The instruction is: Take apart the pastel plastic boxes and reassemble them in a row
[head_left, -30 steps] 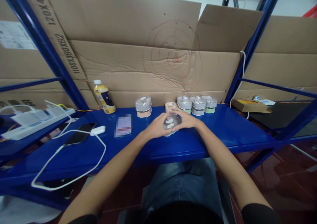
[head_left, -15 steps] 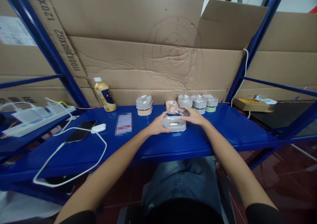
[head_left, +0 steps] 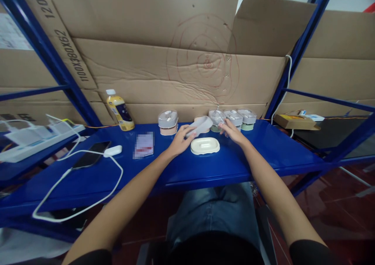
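My left hand (head_left: 179, 140) is closed on a translucent whitish box cover (head_left: 201, 126), which it holds tilted above the table. Below the cover, a cream oval base (head_left: 205, 145) with a raised middle lies on the blue table top. My right hand (head_left: 231, 132) is to the right of the cover, its fingers apart, in front of a small clear-lidded container (head_left: 216, 117); whether a fingertip touches that container is unclear. Behind the raised cover, a peach-coloured container (head_left: 206, 129) is mostly hidden.
Two more lidded containers (head_left: 233, 118) (head_left: 247, 117) stand at the back right, and a pink-bottomed one (head_left: 168, 121) is left of my hands. Further left are a yellow drink bottle (head_left: 120, 110), a blurred card-like item (head_left: 143, 145), a phone (head_left: 91, 155) and a looping white cable (head_left: 114, 192).
The whitish cover has come up off the cream base in my left hand, leaving the base uncovered. My right hand has moved slightly right, away from the cover, and its fingers have spread.
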{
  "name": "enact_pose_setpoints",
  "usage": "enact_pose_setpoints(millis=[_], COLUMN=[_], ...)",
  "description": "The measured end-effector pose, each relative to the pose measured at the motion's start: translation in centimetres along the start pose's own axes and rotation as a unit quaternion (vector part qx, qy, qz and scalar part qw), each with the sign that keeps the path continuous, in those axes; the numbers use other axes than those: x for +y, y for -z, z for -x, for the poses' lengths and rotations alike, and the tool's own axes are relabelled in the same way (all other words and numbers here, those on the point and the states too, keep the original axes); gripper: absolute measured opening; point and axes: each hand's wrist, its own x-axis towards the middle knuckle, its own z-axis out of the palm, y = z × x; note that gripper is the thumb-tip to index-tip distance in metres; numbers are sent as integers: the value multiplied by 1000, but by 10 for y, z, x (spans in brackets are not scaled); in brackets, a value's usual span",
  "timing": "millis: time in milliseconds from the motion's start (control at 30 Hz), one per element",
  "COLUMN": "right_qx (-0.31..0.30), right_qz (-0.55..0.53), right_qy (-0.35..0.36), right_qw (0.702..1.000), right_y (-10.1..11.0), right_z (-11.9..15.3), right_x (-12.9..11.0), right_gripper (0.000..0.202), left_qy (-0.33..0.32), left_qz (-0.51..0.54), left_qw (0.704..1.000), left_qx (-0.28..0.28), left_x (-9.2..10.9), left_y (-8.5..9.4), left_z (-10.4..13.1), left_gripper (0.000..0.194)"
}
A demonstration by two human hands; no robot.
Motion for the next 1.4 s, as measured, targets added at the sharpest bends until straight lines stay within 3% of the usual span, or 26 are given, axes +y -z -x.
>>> enact_pose_setpoints(millis=[100,200,367,533,733,1067,1400], right_qx=[22,44,-41,-126,-153,-185,-195], right_qz=[-34,-26,-36,3,63,90,142], right_qy=[-21,15,121,172,206,204,214], right_qw=[999,999,991,977,964,957,946], right_y=[1,3,3,-5,-16,-11,-9], right_z=[0,0,3,4,1,5,12], right_x=[-1,-2,-7,-13,-20,-34,-47], right_gripper=[71,79,89,91,91,91,91], left_qy=[-19,-41,-51,5,59,24,-35], left_qz=[-18,-27,-14,21,67,29,16], left_qw=[999,998,990,992,991,991,987], left_qx=[23,-42,-132,-120,-100,-129,-155], left_x=[0,6,14,11,4,23,26], left_y=[8,7,-8,-20,-25,-22,-22], left_z=[-1,3,10,8,6,5,7], left_gripper=[43,48,67,93,125,120,114])
